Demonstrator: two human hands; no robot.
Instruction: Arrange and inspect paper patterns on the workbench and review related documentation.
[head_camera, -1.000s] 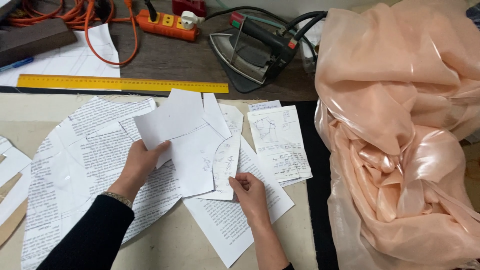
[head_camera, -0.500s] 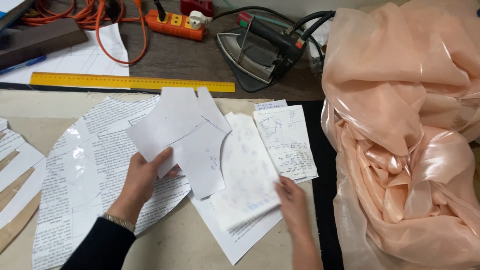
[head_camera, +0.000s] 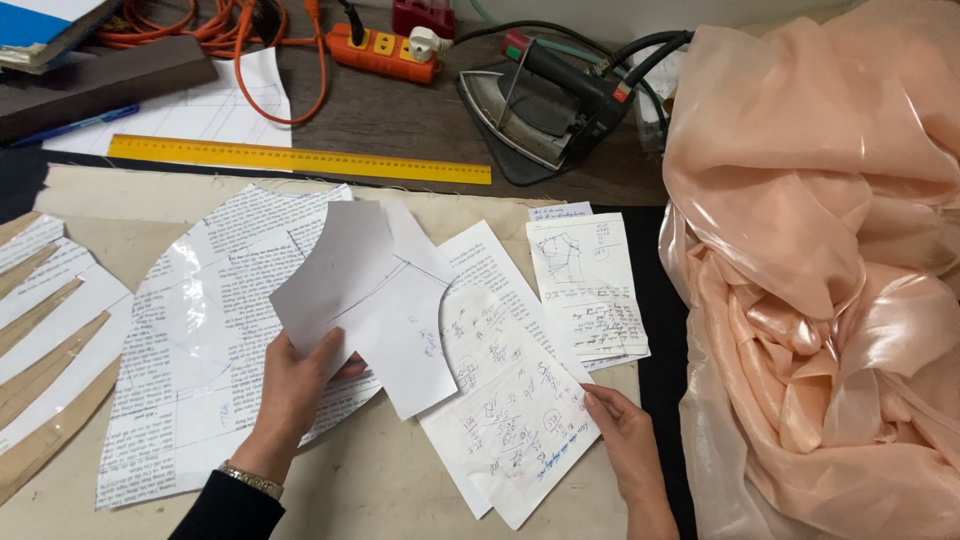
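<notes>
Tabletop (head_camera: 400, 120): curved white paper pattern pieces (head_camera: 365, 300)

Under my left hand (head_camera: 300, 385) the white pattern pieces (head_camera: 375, 300) hide part of the newsprint pattern (head_camera: 200, 340); right of my right hand (head_camera: 625, 435), the peach fabric (head_camera: 830, 280) runs off the edge.

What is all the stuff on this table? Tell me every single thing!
Cut paper pieces: two, white, in left hand.
Written sheet: one, white, under right hand.
Sketch note: one, white, beside fabric.
Printed pattern: one, taped, table left.
Paper strips: several, far left.
Ruler: one, yellow, above.
Iron: one, grey, top.
Power strip: one, orange, top.
Fabric: one, peach, right.
Left hand: holding.
Right hand: touching sheet.
</notes>
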